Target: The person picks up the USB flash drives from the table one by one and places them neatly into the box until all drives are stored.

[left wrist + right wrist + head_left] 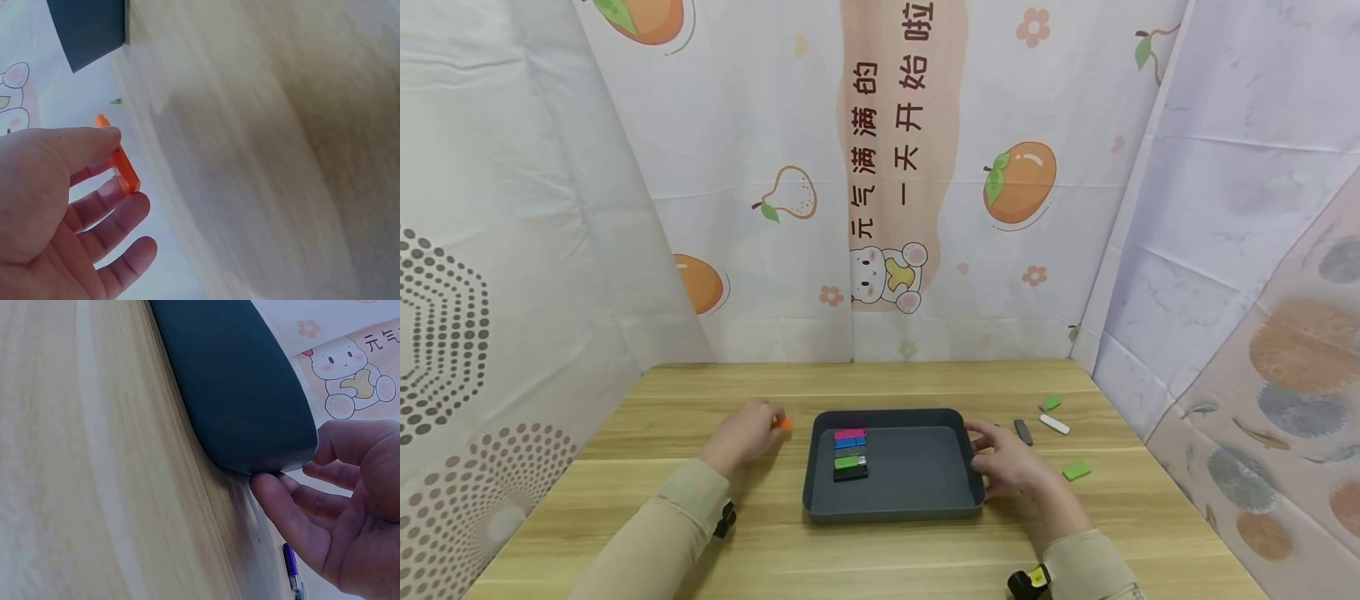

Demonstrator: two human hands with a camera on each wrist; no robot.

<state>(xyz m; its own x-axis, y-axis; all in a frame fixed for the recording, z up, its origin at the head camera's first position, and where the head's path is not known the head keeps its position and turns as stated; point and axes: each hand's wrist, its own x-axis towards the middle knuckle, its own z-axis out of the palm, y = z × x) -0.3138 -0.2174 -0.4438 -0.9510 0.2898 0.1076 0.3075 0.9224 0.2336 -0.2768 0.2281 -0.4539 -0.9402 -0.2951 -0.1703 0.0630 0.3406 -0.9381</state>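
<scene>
My left hand (747, 433) is over the table left of the tray, thumb and fingertips pinching a small orange USB stick (125, 164). My right hand (1011, 462) grips the right end of a dark grey tray (917, 515), its fingers bent at the wall and rim. At the left inside the tray, USB sticks lie in a column: pink (850, 433), blue (849, 443), grey (847, 452), green (847, 462) with a metal plug, and black (850, 473). A purple stick with a metal end (290, 562) lies beyond my right hand.
Right of the tray, loose on the wooden table (910, 558), lie a dark grey stick (1023, 432), a white stick (1055, 424), a green and grey stick (1051, 402) and a green stick (1077, 471). A printed curtain (805, 275) hangs behind the table.
</scene>
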